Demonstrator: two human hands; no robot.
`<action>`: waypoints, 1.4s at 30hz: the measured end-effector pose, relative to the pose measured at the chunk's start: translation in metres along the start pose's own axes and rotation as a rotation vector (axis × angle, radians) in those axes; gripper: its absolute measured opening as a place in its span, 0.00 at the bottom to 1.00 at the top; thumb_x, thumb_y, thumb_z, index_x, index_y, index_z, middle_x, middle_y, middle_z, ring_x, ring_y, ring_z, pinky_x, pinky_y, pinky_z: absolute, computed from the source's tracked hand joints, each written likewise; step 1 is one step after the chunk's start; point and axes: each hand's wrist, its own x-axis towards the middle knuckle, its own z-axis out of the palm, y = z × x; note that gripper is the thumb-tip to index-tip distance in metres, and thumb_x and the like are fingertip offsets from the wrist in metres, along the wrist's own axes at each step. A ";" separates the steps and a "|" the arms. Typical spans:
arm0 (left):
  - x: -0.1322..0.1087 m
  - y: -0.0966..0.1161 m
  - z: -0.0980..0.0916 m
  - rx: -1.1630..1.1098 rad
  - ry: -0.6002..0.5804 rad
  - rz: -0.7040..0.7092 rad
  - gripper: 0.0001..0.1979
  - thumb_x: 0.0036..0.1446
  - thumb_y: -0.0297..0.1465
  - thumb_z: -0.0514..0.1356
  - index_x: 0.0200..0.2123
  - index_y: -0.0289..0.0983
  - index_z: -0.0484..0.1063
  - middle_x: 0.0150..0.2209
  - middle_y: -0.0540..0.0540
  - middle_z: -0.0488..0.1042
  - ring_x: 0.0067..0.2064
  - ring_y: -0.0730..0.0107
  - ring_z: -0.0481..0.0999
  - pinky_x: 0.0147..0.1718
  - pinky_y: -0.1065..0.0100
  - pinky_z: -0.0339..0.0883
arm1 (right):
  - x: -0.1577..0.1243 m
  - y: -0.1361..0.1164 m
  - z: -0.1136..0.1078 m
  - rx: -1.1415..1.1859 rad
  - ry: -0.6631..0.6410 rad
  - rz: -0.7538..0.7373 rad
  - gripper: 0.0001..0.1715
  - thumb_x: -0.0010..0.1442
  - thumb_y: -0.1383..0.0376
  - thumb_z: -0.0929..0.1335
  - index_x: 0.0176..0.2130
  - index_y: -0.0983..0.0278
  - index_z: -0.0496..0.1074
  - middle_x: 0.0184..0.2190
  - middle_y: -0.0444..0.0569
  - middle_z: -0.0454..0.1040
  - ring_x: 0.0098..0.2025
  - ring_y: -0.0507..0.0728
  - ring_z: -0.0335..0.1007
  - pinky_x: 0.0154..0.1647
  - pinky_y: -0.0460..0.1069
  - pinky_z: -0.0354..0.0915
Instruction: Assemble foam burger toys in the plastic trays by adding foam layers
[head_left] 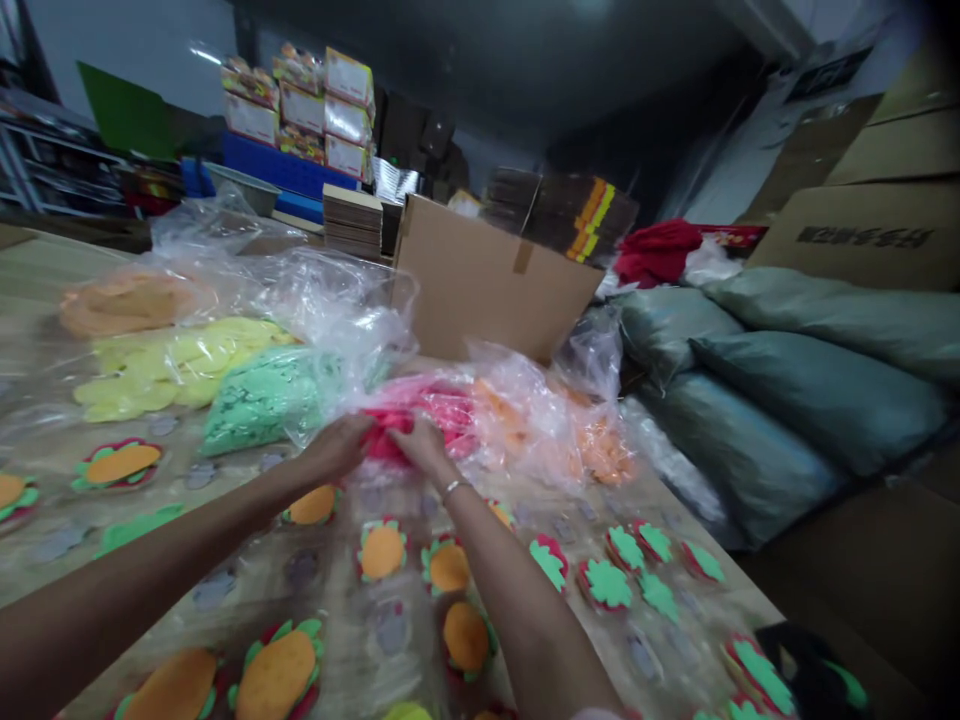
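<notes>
A clear plastic bag of red and pink cut-out pieces (450, 405) lies open at the middle of the table. At its near left side my left hand (343, 443) has its fingers closed on the red pieces. My right hand (421, 442), with a bracelet at the wrist, pinches red pieces just beside it. Motion blurs the fingertips, and some are hidden in the red. Around my forearms lie several small stacks of shapes, some with an orange oval on top (382, 550), others with a green leafy shape on top (607, 583).
Left of the red bag are bags of green pieces (255, 395), yellow pieces (172, 365) and orange pieces (127, 303). Another bag of orange pieces (600, 445) sits to the right. Behind stands a cardboard box (495, 275); full grey-green sacks (817, 390) are piled at right.
</notes>
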 end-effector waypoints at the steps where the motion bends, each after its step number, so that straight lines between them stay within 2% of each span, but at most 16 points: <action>1: 0.010 -0.001 0.002 -0.035 0.016 -0.006 0.17 0.59 0.29 0.50 0.46 0.34 0.74 0.45 0.37 0.77 0.48 0.58 0.74 0.47 0.65 0.63 | 0.001 -0.002 0.003 0.007 0.007 0.003 0.23 0.56 0.53 0.72 0.45 0.65 0.72 0.40 0.54 0.76 0.41 0.58 0.70 0.44 0.50 0.64; 3: 0.027 -0.004 0.007 -0.095 0.017 -0.039 0.18 0.55 0.28 0.53 0.47 0.35 0.75 0.46 0.39 0.78 0.49 0.59 0.74 0.47 0.67 0.63 | -0.001 -0.004 0.008 0.018 0.048 -0.016 0.18 0.52 0.57 0.73 0.39 0.64 0.72 0.36 0.49 0.75 0.38 0.56 0.68 0.41 0.48 0.63; 5: 0.037 -0.008 0.014 -0.141 -0.003 -0.095 0.16 0.51 0.27 0.55 0.42 0.35 0.77 0.39 0.41 0.79 0.42 0.59 0.76 0.42 0.68 0.64 | -0.004 -0.002 0.012 0.052 0.064 -0.038 0.10 0.50 0.62 0.72 0.31 0.64 0.71 0.30 0.44 0.72 0.34 0.53 0.65 0.37 0.46 0.61; 7: 0.041 -0.013 0.020 -0.182 -0.022 -0.139 0.13 0.50 0.28 0.55 0.36 0.34 0.78 0.33 0.43 0.79 0.36 0.61 0.76 0.37 0.69 0.64 | -0.006 0.004 0.015 0.142 0.016 -0.054 0.06 0.47 0.67 0.71 0.27 0.64 0.68 0.25 0.40 0.67 0.30 0.51 0.62 0.32 0.44 0.58; 10: 0.038 -0.018 0.022 -0.242 -0.036 -0.154 0.13 0.52 0.30 0.54 0.33 0.33 0.77 0.32 0.44 0.79 0.34 0.63 0.75 0.33 0.70 0.63 | -0.008 0.016 0.019 0.375 -0.025 0.016 0.11 0.43 0.69 0.70 0.32 0.64 0.69 0.27 0.39 0.68 0.30 0.50 0.63 0.31 0.44 0.59; 13: 0.033 -0.018 0.022 -0.284 -0.052 -0.131 0.16 0.53 0.33 0.53 0.38 0.33 0.77 0.36 0.44 0.79 0.36 0.63 0.76 0.34 0.70 0.65 | -0.009 0.021 0.021 0.512 -0.044 0.089 0.17 0.44 0.68 0.70 0.38 0.65 0.70 0.31 0.41 0.72 0.31 0.51 0.66 0.32 0.44 0.62; 17: 0.032 -0.017 0.026 -0.268 -0.039 -0.081 0.20 0.50 0.30 0.56 0.47 0.33 0.75 0.43 0.40 0.79 0.43 0.58 0.77 0.42 0.65 0.67 | -0.013 0.017 0.018 0.558 -0.093 0.030 0.09 0.44 0.65 0.71 0.29 0.64 0.70 0.25 0.39 0.69 0.29 0.50 0.62 0.30 0.44 0.60; 20: 0.032 -0.014 0.030 -0.236 -0.013 -0.041 0.17 0.55 0.31 0.53 0.44 0.34 0.77 0.46 0.37 0.78 0.48 0.54 0.75 0.49 0.61 0.65 | -0.018 0.015 0.014 0.636 -0.109 0.062 0.09 0.43 0.67 0.70 0.29 0.64 0.68 0.24 0.38 0.65 0.27 0.49 0.59 0.28 0.43 0.57; 23: 0.028 -0.010 0.031 -0.216 -0.004 -0.008 0.17 0.59 0.35 0.52 0.47 0.36 0.75 0.47 0.37 0.78 0.47 0.54 0.76 0.47 0.61 0.67 | -0.022 0.017 0.009 0.698 -0.157 0.106 0.13 0.44 0.68 0.68 0.35 0.64 0.69 0.25 0.38 0.67 0.26 0.49 0.60 0.27 0.43 0.57; 25: 0.025 -0.007 0.030 -0.189 0.007 0.016 0.17 0.60 0.37 0.53 0.49 0.38 0.73 0.48 0.39 0.78 0.47 0.55 0.77 0.46 0.62 0.67 | -0.023 0.018 0.006 0.713 -0.171 0.081 0.12 0.44 0.69 0.68 0.34 0.64 0.69 0.25 0.38 0.67 0.26 0.48 0.59 0.27 0.43 0.57; 28: 0.022 -0.004 0.029 -0.142 0.029 0.035 0.14 0.62 0.35 0.53 0.45 0.40 0.74 0.45 0.41 0.78 0.45 0.57 0.77 0.46 0.63 0.66 | -0.024 0.020 0.003 0.741 -0.182 0.059 0.08 0.44 0.70 0.67 0.30 0.65 0.69 0.23 0.37 0.65 0.25 0.47 0.57 0.27 0.42 0.55; 32: 0.021 -0.005 0.028 -0.110 0.046 0.013 0.17 0.64 0.34 0.48 0.46 0.36 0.74 0.40 0.37 0.79 0.41 0.53 0.78 0.43 0.59 0.67 | -0.027 0.025 0.002 0.816 -0.226 0.098 0.06 0.45 0.68 0.67 0.30 0.64 0.68 0.20 0.38 0.65 0.22 0.47 0.55 0.24 0.42 0.53; 34: 0.020 -0.005 0.028 -0.123 0.062 0.049 0.20 0.65 0.33 0.46 0.52 0.36 0.72 0.48 0.35 0.76 0.47 0.52 0.76 0.47 0.56 0.67 | -0.029 0.028 0.002 0.861 -0.239 0.116 0.06 0.45 0.68 0.67 0.29 0.64 0.68 0.20 0.37 0.65 0.21 0.47 0.55 0.23 0.42 0.53; 37: 0.020 -0.005 0.029 -0.171 0.059 0.167 0.20 0.61 0.30 0.52 0.54 0.41 0.72 0.61 0.41 0.68 0.56 0.57 0.71 0.55 0.60 0.62 | -0.029 0.030 0.004 0.920 -0.232 0.127 0.05 0.43 0.68 0.69 0.27 0.64 0.69 0.19 0.37 0.65 0.21 0.46 0.54 0.23 0.41 0.52; 39: 0.022 -0.007 0.029 -0.207 0.056 0.181 0.16 0.57 0.29 0.54 0.47 0.40 0.76 0.56 0.42 0.73 0.52 0.58 0.74 0.52 0.62 0.64 | -0.029 0.032 0.007 0.965 -0.217 0.138 0.06 0.42 0.69 0.70 0.27 0.65 0.71 0.19 0.37 0.66 0.21 0.46 0.55 0.23 0.41 0.53; 42: 0.026 -0.011 0.026 -0.262 0.124 0.057 0.14 0.58 0.30 0.50 0.37 0.36 0.76 0.40 0.39 0.78 0.41 0.58 0.76 0.44 0.60 0.68 | -0.028 0.036 0.010 1.059 -0.179 0.187 0.09 0.43 0.68 0.70 0.30 0.65 0.73 0.22 0.40 0.70 0.23 0.48 0.61 0.25 0.43 0.59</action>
